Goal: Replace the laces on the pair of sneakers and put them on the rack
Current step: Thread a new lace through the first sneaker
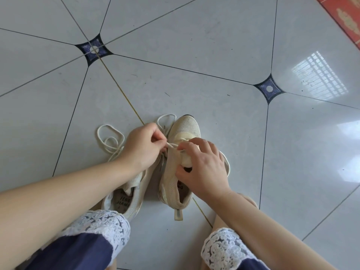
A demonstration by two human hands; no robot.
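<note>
lace loops (110, 140): lie slack on the floor (214, 90) at the far left. I cannot tell whether they are threaded into a shoe or lying free.
left sneaker (126, 193): stands upright on the floor, heel toward me. My left forearm crosses its front and hides the eyelets. I judge it is parked here to keep the pair within reach.
left hand (143, 146): fingers are curled, with thumb and forefinger pinching the lace strand (172, 146). The hand sits above the gap between the two shoes, so the pull runs sideways across the eyelet row.
lace strand: runs short and taut from that pinch to the throat of the right sneaker (183, 133), where it ends under my right fingertips.
right sneaker: stands upright just beside its partner, toe away from me, heel tab toward me. This is the shoe in work.
right hand (204, 164): fingers are curled over the tongue and eyelet row, thumb at the collar opening. It grips the upper to brace the shoe against the left hand's pull.
step in hand: lace work near the toe end of the eyelets. I cannot tell whether the strand is going in or coming out.
rack: not in view. Both shoes are on the floor, so placing is not yet begun.
</note>
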